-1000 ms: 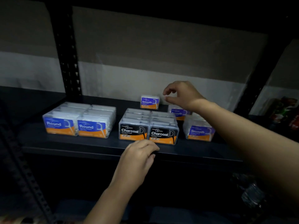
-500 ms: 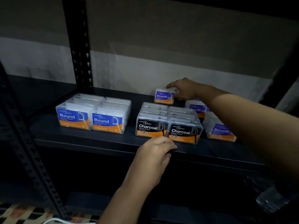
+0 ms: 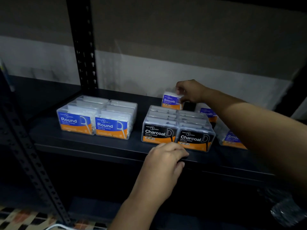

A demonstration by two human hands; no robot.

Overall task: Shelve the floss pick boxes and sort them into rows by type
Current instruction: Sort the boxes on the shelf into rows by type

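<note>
On a dark shelf (image 3: 103, 146) stand clear floss pick boxes in rows. Blue "Round" boxes (image 3: 93, 120) fill two rows at the left. Black "Charcoal" boxes (image 3: 177, 130) fill two rows in the middle. My right hand (image 3: 191, 92) grips a purple "Smooth" box (image 3: 170, 100) at the back of the shelf, behind the Charcoal rows. More Smooth boxes (image 3: 230, 138) stand at the right, partly hidden by my right forearm. My left hand (image 3: 166, 158) rests curled over the shelf's front edge, below the Charcoal boxes.
A black perforated upright (image 3: 84, 47) rises behind the Round boxes, and another slants at the lower left (image 3: 28, 150). A pale wall backs the shelf. Crinkled plastic (image 3: 285, 213) lies at the lower right, below the shelf. A patterned floor shows at the bottom left.
My right hand reached down from above the back of the shelf and took hold of the lone Smooth box. My left hand stayed on the shelf edge. The camera moved closer.
</note>
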